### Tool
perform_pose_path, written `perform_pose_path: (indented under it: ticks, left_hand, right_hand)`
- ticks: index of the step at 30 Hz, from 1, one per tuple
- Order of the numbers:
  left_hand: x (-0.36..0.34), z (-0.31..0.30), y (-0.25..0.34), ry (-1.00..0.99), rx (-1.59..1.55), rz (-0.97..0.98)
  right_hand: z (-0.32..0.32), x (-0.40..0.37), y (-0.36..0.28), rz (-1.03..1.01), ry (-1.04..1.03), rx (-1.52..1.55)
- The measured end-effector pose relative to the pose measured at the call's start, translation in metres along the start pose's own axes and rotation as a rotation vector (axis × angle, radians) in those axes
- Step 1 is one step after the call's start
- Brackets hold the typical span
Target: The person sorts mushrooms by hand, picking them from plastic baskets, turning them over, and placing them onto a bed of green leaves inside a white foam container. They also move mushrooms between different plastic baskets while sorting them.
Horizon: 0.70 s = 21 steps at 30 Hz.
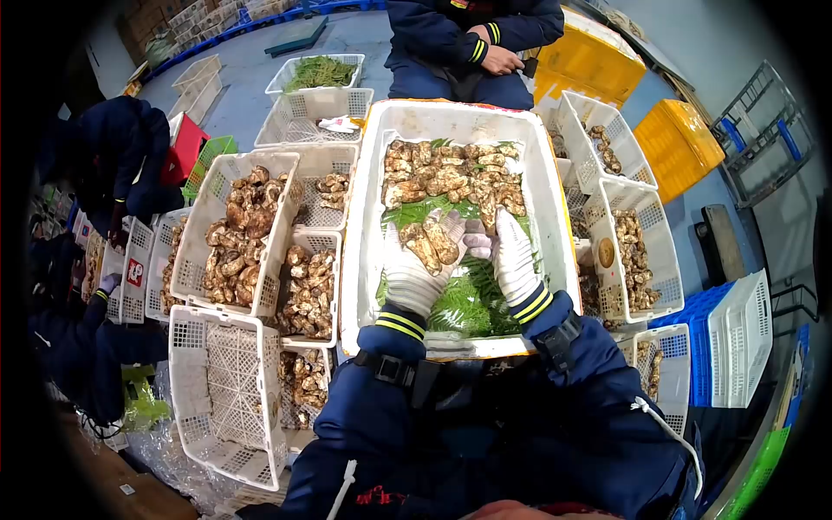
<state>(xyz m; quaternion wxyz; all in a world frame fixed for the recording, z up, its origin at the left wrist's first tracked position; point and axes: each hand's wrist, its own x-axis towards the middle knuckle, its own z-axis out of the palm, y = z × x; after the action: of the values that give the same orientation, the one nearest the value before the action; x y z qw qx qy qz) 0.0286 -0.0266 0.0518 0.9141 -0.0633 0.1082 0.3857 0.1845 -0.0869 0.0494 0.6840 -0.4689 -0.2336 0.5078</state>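
Note:
A white foam box stands before me, with rows of brown-and-cream mushrooms at its far end and green fern leaves under and in front of them. My left hand, in a striped white glove, holds a few mushrooms against its palm and fingers. To its right, my right hand wears a matching glove with greyish fingertips. Its thumb and fingers are around the lower end of a mushroom at the near edge of the rows; the grip is partly hidden.
White plastic crates of mushrooms flank the box, on the left and right. An empty crate tilts at lower left. A crate of ferns lies beyond. Another person sits opposite; others work at left. Yellow boxes stand at right.

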Motion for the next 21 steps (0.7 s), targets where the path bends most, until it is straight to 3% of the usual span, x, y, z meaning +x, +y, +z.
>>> perform_pose_path:
  ticks: [2, 5, 6, 7, 9, 13, 14, 21]
  left_hand:
    - [-0.001, 0.007, -0.003, 0.017, -0.031, 0.015]
    - [0.008, -0.011, 0.002, -0.058, -0.044, 0.008]
    - [0.006, -0.010, 0.002, -0.073, -0.047, 0.007]
    - [0.005, -0.008, 0.001, -0.088, -0.049, 0.007]
    - [0.003, -0.008, 0.000, -0.135, 0.028, -0.001]
    - [0.004, -0.011, -0.001, -0.155, 0.064, -0.024]
    - [0.006, -0.014, 0.000, -0.157, 0.065, -0.035]
    - [0.008, -0.021, 0.003, -0.103, 0.139, -0.058]
  right_hand:
    - [0.004, -0.002, 0.002, -0.195, -0.021, -0.194]
    - [0.010, -0.010, 0.002, -0.383, -0.072, -0.812]
    - [0.012, -0.011, 0.007, -0.317, -0.140, -0.791]
    - [0.012, -0.012, 0.009, -0.428, -0.167, -0.912]
    - [0.015, -0.015, 0.008, -0.235, -0.206, -0.809]
    - [0.006, -0.005, 0.011, -0.345, -0.196, -0.922]
    - [0.008, -0.007, 0.001, -0.202, -0.193, -0.652]
    - [-0.020, 0.020, 0.029, -0.207, -0.120, -0.517]
